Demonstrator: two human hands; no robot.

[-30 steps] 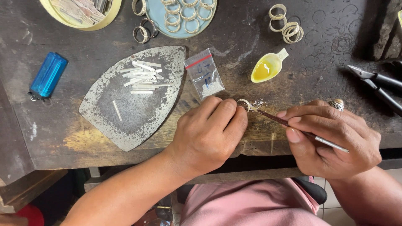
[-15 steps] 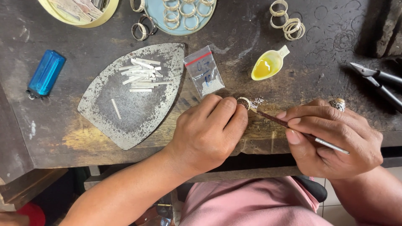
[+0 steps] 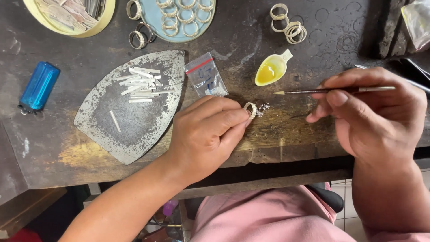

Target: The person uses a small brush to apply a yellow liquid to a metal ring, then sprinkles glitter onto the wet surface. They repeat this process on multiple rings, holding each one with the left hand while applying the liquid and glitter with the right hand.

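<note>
Fingers: left hand (image 3: pixel 206 134) pinches ring (image 3: pixel 250 109), right hand (image 3: pixel 371 112) grips brush (image 3: pixel 331 91); clear red-striped bag (image 3: pixel 206 76) nearby, contents unclear.

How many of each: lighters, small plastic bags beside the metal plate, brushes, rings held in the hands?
blue lighter: 1
small plastic bag: 1
brush, in right hand: 1
ring, in left hand: 1
Total: 4

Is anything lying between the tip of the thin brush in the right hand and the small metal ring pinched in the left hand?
Nothing visible: only bare dark wooden bench separates thin brush from small metal ring.
</note>
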